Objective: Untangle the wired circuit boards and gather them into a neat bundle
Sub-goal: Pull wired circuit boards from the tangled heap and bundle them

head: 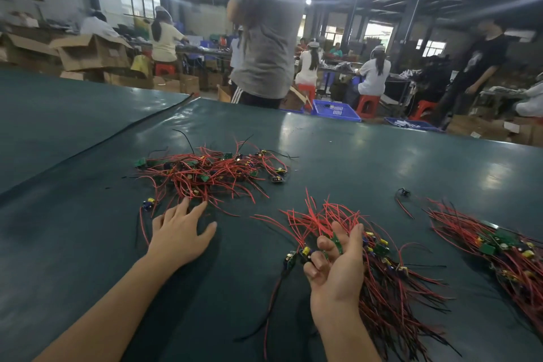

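Observation:
A tangled heap of small green circuit boards with red and black wires (211, 173) lies on the dark green table (88, 229) ahead of me. My left hand (179, 232) lies flat with fingers spread, its fingertips touching the near edge of that heap. My right hand (338, 264) is palm up with fingers curled round a bundle of wired boards (379, 267), whose red wires fan out above and below the hand. One board on black wire (289, 260) dangles at the bundle's left. A second gathered bundle (499, 247) lies at the right.
A stray black-wired piece (404, 194) lies between the two right bundles. A seam (117, 132) runs diagonally across the table's left part. Beyond the far edge a person in grey (267, 38) stands close, with blue crates (335, 110), red stools and seated workers behind.

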Tool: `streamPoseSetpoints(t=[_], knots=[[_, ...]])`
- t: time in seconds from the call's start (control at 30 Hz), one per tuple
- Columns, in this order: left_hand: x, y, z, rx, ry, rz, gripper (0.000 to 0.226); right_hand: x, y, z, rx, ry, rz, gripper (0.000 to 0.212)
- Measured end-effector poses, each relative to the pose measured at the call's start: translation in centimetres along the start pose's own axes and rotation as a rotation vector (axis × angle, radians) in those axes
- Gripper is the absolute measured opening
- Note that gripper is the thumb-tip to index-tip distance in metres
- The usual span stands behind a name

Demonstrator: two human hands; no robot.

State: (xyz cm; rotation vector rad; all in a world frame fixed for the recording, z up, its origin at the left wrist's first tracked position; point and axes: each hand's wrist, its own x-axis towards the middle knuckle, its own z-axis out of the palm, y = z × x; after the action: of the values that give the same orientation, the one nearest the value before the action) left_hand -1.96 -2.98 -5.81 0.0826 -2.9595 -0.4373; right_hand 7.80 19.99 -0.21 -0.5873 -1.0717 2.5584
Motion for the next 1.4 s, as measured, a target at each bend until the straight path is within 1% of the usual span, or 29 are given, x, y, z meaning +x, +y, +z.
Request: streamPoseSetpoints(t=[0.23, 0.37, 0.47, 0.57, 0.67, 0.77, 0.83, 0.93, 1.07, 1.17, 1.23, 1.3, 1.33, 1.4], knots=[[1.6, 0.3, 0.2, 0.052, 0.017, -0.015, 0.061, 0.1, 0.6, -0.1, -0.042, -0.018, -0.017, 0.042], [2.1, 0.5, -0.1, 0.017, 0.097, 0.011, 0.044, 0.4, 0.8, -0.2, -0.062, -0.029, -0.029, 0.041], [1.8, 0.6, -0.5, -0.128, 0.261, 0.061, 0.025, 0.7, 0.9, -0.1, -0.072, -0.029, -0.036, 0.037], [0.9, 0.9, -0.8, -0.254, 0.401, 0.152, 0.013, 0.8, 0.9, -0.3, -0.085, -0.038, -0.043, 0.037], [-0.4, 1.7, -1.2, -0.389, 0.486, 0.262, 0.01, 0.9, 0.8, -0.3, -0.096, -0.046, -0.04, 0.038], [-1.9, 3.0, -1.7, -0.504, 0.555, 0.305, 0.013, 0.8, 1.0, -0.2, -0.132, -0.079, -0.021, 0.039], [-3.0, 4.3, -1.8, -0.567, 0.554, 0.335, 0.016, 0.6, 1.1, -0.2, -0.181, -0.109, -0.019, 0.039], [-4.9, 6.5, -1.8, -0.629, 0.518, 0.437, 0.018, 0.4, 1.4, 0.0, -0.299, -0.16, -0.03, 0.037], [-7.3, 8.9, -1.7, -0.608, 0.437, 0.668, 0.023, -0.2, 1.8, 0.5, -0.459, -0.263, -0.068, 0.025], [-8.2, 9.7, -1.2, -0.533, 0.373, 0.857, 0.015, -0.3, 2.1, 0.6, -0.465, -0.257, -0.133, 0.021], [-8.4, 9.7, -0.9, -0.535, 0.378, 0.909, 0.011, -0.2, 2.0, 0.6, -0.498, -0.249, -0.156, 0.019], [-8.2, 9.4, -0.9, -0.616, 0.434, 0.861, 0.015, -0.1, 2.0, 0.5, -0.525, -0.247, -0.156, 0.019], [-8.1, 9.2, -0.9, -0.705, 0.446, 0.795, 0.021, -0.1, 2.0, 0.4, -0.538, -0.247, -0.159, 0.021], [-7.6, 8.9, -1.0, -0.947, 0.405, 0.616, 0.037, -0.4, 1.9, 0.3, -0.533, -0.25, -0.171, 0.028]])
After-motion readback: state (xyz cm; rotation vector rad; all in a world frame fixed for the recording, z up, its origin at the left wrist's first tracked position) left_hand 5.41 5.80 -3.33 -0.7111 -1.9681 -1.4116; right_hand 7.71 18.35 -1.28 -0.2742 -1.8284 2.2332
